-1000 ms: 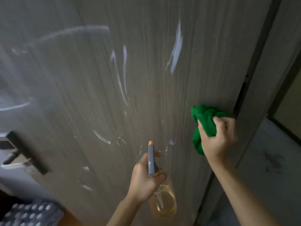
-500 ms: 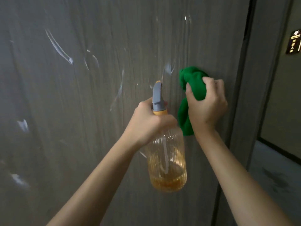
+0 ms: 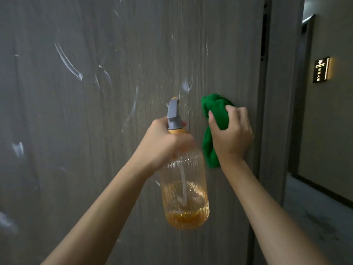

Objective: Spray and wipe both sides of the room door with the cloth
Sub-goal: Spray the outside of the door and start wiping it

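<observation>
A grey wood-grain door [image 3: 95, 131] fills most of the view, streaked with white wet smears. My left hand [image 3: 164, 142] grips the neck of a clear ribbed spray bottle [image 3: 184, 192] with a grey nozzle, an orange collar and amber liquid at the bottom; the nozzle points at the door. My right hand [image 3: 231, 134] holds a bunched green cloth [image 3: 212, 129] pressed against the door near its right edge, just right of the bottle.
The door frame [image 3: 275, 111] runs down the right side of the door. Beyond it lies a dim corridor with a lit sign [image 3: 321, 69] on the wall and a dark floor [image 3: 315, 217].
My view has lifted from the lower door, so the handle is out of sight. Both hands have risen on the door and drawn together, the cloth staying near the right edge.
</observation>
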A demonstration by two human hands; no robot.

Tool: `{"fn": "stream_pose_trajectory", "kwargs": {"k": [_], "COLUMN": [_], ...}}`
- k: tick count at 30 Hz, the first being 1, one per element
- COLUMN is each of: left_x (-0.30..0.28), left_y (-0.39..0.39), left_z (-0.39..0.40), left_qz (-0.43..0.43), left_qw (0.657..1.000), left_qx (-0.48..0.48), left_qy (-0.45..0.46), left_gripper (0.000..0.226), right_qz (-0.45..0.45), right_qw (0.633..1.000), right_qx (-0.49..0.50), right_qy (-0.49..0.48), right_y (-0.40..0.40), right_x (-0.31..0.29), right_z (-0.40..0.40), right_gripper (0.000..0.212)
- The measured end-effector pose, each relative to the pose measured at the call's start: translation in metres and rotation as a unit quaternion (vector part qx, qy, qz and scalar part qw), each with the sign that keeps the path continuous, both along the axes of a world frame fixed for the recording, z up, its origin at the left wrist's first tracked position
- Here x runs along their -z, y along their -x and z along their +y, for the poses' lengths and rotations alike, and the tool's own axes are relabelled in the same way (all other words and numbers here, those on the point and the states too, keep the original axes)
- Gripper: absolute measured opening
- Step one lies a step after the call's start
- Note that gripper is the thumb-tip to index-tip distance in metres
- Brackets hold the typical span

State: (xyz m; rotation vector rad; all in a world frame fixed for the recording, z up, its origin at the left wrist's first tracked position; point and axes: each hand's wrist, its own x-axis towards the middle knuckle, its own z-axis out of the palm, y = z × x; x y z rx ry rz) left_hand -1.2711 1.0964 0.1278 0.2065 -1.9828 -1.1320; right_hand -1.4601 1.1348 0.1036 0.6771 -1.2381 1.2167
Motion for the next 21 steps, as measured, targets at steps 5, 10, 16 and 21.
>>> {"fn": "stream_pose_trajectory", "kwargs": {"k": [5, 10, 16, 21], "left_x": [0.016, 0.040, 0.056, 0.057], "left_y": [-0.012, -0.039, -0.077, -0.083], "left_z": [-0.001, -0.017, -0.035, -0.030], "left_qz": [-0.005, 0.037, 0.079, 0.064], "left_qw": [0.999, 0.992, 0.982, 0.982], "left_qx": [-0.034, -0.116, -0.158, -0.176], "left_qy": [-0.010, -0.016, -0.060, -0.025], "left_gripper": [0.047, 0.036, 0.040, 0.045], "right_qz": [-0.007, -0.008, 0.017, 0.011], "right_qw": [1.000, 1.000, 1.000, 1.000], "right_qx": [-0.003, 0.000, 0.003, 0.006], "right_qy": [0.002, 0.014, 0.015, 0.015], "right_y": [0.001, -0.005, -0.008, -0.009], "right_x": [0.007, 0.018, 0.035, 0.034], "right_z": [0.001, -0.002, -0.012, -0.012], "right_gripper": [0.031, 0.030, 0.028, 0.029]}}
